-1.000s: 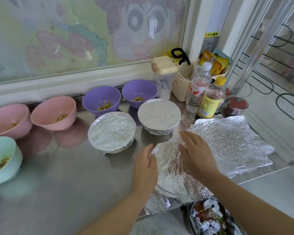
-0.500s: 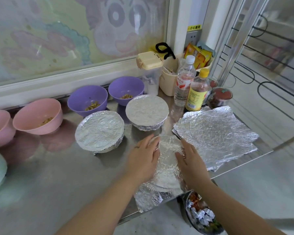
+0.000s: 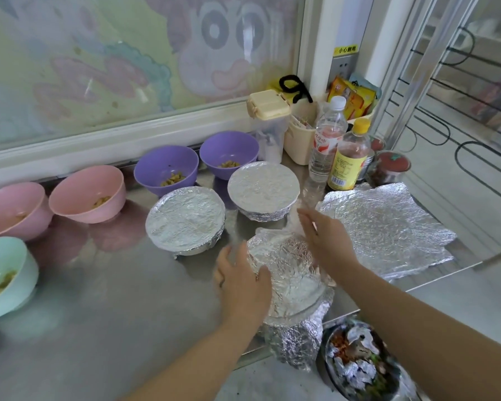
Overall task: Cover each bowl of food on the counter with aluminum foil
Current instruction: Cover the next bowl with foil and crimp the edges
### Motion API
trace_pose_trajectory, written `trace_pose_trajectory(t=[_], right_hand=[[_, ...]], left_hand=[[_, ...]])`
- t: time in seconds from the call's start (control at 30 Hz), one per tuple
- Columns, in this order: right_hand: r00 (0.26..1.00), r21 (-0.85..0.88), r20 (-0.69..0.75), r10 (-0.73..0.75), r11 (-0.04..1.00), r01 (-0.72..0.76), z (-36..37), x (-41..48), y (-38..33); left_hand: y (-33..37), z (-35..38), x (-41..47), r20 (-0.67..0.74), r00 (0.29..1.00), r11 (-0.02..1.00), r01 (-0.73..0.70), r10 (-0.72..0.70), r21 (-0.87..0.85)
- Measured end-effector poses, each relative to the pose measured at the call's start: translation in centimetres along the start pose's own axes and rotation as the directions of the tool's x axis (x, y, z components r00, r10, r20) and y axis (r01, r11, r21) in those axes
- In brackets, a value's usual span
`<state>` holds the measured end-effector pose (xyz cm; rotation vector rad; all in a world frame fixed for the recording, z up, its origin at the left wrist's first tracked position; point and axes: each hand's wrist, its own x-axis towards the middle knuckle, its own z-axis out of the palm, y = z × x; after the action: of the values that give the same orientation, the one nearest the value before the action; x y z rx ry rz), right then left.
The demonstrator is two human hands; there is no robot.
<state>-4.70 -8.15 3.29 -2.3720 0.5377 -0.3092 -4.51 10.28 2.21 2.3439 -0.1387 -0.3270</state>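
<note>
**Counter (image 3: 99,299), steel.** Clock bearings are taken from the near bowl, with 12 toward the window.

1. Near bowl (image 3: 289,273), at the counter's front edge. Contents are hidden under a foil cover (image 3: 298,337), whose crumpled skirt hangs over the edge at 6.
2. Two covered bowls, at 11 (image 3: 185,219) and 12 (image 3: 263,189). The foil is stretched flat and tucked under their rims.
3. Two purple bowls (image 3: 167,169) (image 3: 229,153), beyond at 11–12. Both are uncovered and hold small yellow-brown pieces.
4. Two pink bowls (image 3: 88,192) (image 3: 10,209), at 10. Both are uncovered, with a little similar food.
5. Mint bowl (image 3: 3,276), at 9. It is uncovered and holds yellowish food.
6. Loose foil sheets (image 3: 385,227), lying flat at 2–3.
7. At 1: a lidded canister (image 3: 268,123), two bottles (image 3: 327,140) (image 3: 349,157) and a red-topped jar (image 3: 391,169).
8. Bin (image 3: 356,366), below the counter at 5, holding foil scraps.

**Hands.** The left hand (image 3: 240,282) cups the near bowl's rim at 9, with its thumb on top of the foil. The right hand (image 3: 327,241) is at 1 with its fingers spread straight. It is blurred, so contact with the foil cannot be told.

**Change from half a second earlier.** The right hand lay flat on the foil at 3 and is now up at the far rim. The left hand has slid from 10 down to 9.
</note>
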Motion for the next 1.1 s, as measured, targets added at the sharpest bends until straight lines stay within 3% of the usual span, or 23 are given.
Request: trace_pose_trajectory(t=[0.1,0.2,0.3,0.43,0.63,0.9,1.0,1.1], right_hand=[[0.993,0.016,-0.070,-0.094,0.995,0.096,0.4,-3.3,-3.0],[0.990,-0.106,0.114,-0.082,0.990,0.094,4.0,-7.6,-4.3],[0.990,-0.342,0.137,-0.046,0.935,0.091,6.5,-9.6,-2.9],[0.998,-0.469,0.059,-0.014,0.883,0.041,6.3,-9.2,-0.8],[0.991,-0.385,0.060,0.120,0.919,-0.088,4.9,-8.6,-0.4],[0.958,0.095,-0.040,0.285,0.955,-0.280,3.9,-6.9,0.6],[0.927,0.344,0.028,0.373,0.867,-0.359,3.4,-6.4,1.2],[0.889,0.543,0.131,0.439,0.719,-0.434,3.1,-6.4,1.9]], left_hand=[[0.1,-0.1,3.2,-0.066,0.951,0.941,-0.286,0.301,0.179],[-0.2,0.1,6.9,0.130,0.852,0.821,-0.524,0.508,0.226],[-1.3,0.4,7.9,0.286,0.773,0.716,-0.634,0.567,0.292],[-2.0,0.3,6.9,0.260,0.785,0.727,-0.619,0.563,0.296],[-1.8,0.3,5.9,0.207,0.853,0.812,-0.521,0.479,0.264],[-2.6,0.9,4.4,0.055,0.919,0.911,-0.393,0.390,0.120],[-2.8,1.1,4.2,0.013,0.949,0.949,-0.315,0.315,-0.004],[-3.4,1.2,4.5,0.027,0.989,0.954,-0.131,0.143,-0.271]])
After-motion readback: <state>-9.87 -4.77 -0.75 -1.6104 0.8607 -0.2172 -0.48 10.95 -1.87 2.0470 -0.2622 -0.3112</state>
